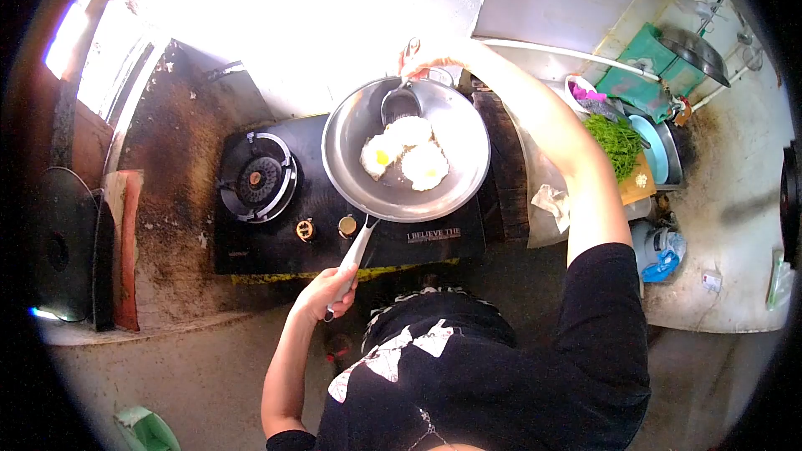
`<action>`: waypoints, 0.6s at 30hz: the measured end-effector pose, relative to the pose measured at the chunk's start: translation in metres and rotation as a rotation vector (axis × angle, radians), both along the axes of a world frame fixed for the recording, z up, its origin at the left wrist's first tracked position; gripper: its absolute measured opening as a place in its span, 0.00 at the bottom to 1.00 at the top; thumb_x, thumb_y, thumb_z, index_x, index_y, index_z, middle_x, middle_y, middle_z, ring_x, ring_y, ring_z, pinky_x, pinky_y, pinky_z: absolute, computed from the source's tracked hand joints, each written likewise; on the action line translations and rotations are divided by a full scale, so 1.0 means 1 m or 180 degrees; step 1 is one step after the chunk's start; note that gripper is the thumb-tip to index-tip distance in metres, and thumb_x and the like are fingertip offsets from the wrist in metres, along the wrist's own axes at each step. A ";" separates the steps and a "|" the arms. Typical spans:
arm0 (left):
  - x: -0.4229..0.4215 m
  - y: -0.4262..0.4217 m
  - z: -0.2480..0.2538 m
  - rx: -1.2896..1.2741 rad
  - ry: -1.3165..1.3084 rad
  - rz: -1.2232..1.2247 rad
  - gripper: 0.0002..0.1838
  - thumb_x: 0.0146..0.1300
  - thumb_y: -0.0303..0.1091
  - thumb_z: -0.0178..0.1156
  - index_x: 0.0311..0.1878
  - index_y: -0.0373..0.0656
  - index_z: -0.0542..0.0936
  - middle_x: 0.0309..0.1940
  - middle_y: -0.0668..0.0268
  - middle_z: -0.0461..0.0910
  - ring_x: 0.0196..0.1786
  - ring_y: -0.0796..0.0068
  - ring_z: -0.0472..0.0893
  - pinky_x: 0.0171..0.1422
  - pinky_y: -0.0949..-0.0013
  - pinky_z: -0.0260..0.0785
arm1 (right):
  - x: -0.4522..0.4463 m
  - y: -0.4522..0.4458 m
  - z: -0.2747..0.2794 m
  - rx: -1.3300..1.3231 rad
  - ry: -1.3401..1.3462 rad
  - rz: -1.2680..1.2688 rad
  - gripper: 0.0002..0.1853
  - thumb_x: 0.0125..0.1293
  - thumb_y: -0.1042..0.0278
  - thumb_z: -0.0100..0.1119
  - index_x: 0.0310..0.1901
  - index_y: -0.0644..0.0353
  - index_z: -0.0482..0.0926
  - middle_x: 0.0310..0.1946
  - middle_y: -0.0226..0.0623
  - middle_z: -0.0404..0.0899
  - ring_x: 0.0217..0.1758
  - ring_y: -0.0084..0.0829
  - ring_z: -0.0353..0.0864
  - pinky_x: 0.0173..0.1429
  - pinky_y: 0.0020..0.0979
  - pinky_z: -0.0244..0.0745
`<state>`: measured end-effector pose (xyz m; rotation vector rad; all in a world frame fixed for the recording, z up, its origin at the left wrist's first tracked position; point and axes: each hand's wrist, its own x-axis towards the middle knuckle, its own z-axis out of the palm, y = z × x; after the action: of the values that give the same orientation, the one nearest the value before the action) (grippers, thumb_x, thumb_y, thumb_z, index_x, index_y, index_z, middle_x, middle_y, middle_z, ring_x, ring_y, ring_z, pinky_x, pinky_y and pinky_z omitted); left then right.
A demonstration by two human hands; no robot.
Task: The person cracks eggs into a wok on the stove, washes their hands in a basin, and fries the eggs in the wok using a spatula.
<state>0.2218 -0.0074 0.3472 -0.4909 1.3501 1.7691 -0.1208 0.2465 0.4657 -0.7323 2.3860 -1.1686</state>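
A wide steel pan (347, 175) holds several fried eggs, or one clump of them (405, 153), with yellow yolks showing at the left and at the lower right. My left hand (332, 291) is wrapped round the pan's long handle (357, 250). At the far rim, my right hand (430, 58) is closed on a dark metal spatula (401, 105), whose head rests inside the pan beside the upper egg. The pan sits over the right side of a black gas stove (267, 255) and hides the burner there.
An uncovered burner (256, 178) is on the stove's left, with two knobs (305, 230) in front. On the right, chopped greens (614, 146) lie on a cutting board (638, 187) near a light blue basin (650, 150). A crumpled cloth (551, 205) lies by my right arm.
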 end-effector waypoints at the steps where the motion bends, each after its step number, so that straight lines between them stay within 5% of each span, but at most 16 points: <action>1: 0.000 0.000 0.001 -0.0046 -0.0009 0.0008 0.21 0.64 0.53 0.51 0.29 0.43 0.67 0.11 0.72 0.64 0.09 0.84 0.58 0.11 0.76 0.49 | 0.001 0.002 0.002 0.0001 0.0019 -0.0012 0.04 0.53 0.75 0.58 0.31 0.63 0.76 0.17 0.35 0.75 0.17 0.20 0.76 0.19 0.20 0.70; 18: 0.000 0.003 0.002 -0.0097 0.0027 0.0026 0.22 0.65 0.53 0.51 0.28 0.43 0.67 0.11 0.72 0.64 0.08 0.83 0.58 0.10 0.76 0.48 | 0.033 0.033 0.001 0.0073 0.0665 -0.0407 0.02 0.53 0.75 0.56 0.27 0.62 0.75 0.16 0.33 0.74 0.17 0.19 0.75 0.18 0.19 0.68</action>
<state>0.2220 -0.0044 0.3494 -0.5068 1.3846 1.7612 -0.0874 0.2790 0.4664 -0.7358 2.6491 -1.1628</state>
